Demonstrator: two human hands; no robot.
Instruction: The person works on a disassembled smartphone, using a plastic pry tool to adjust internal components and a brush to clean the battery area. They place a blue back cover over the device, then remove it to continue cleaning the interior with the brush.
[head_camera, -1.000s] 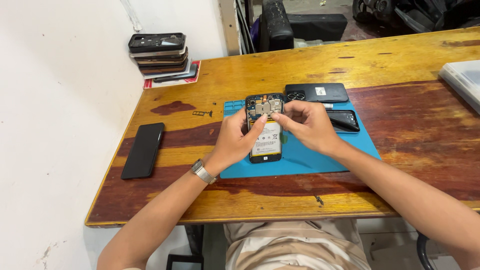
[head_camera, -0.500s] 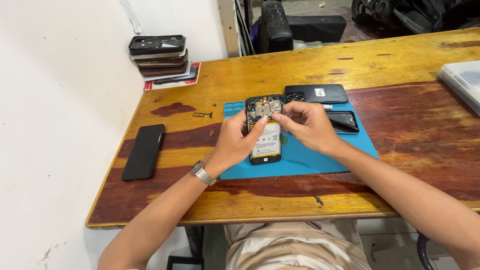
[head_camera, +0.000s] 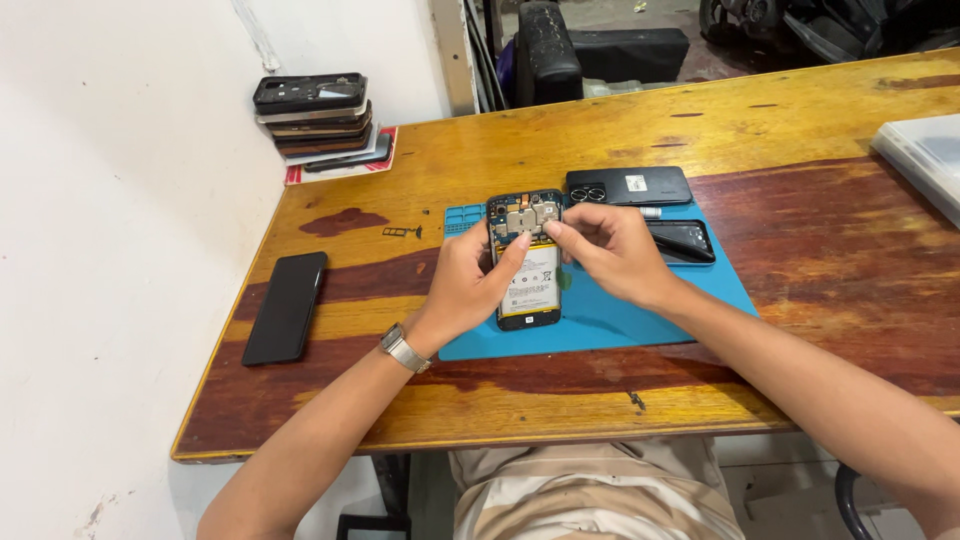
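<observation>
Not much is changing from a moment ago: both hands are staying on the opened phone (head_camera: 527, 258), which is lying flat on the blue mat (head_camera: 640, 310) in the middle of the wooden table (head_camera: 800, 120). The left hand (head_camera: 467, 283) is gripping the phone's left side, thumb pressing on its front. The right hand (head_camera: 612, 252) is pinching with its fingertips at the top part, close to the left thumb. A black back cover (head_camera: 628, 185) and another dark phone (head_camera: 682, 241) are sitting just behind the right hand. A black phone (head_camera: 285, 306) is lying well off to the left, and a stack of phone parts (head_camera: 312, 112) is sitting in the far corner.
</observation>
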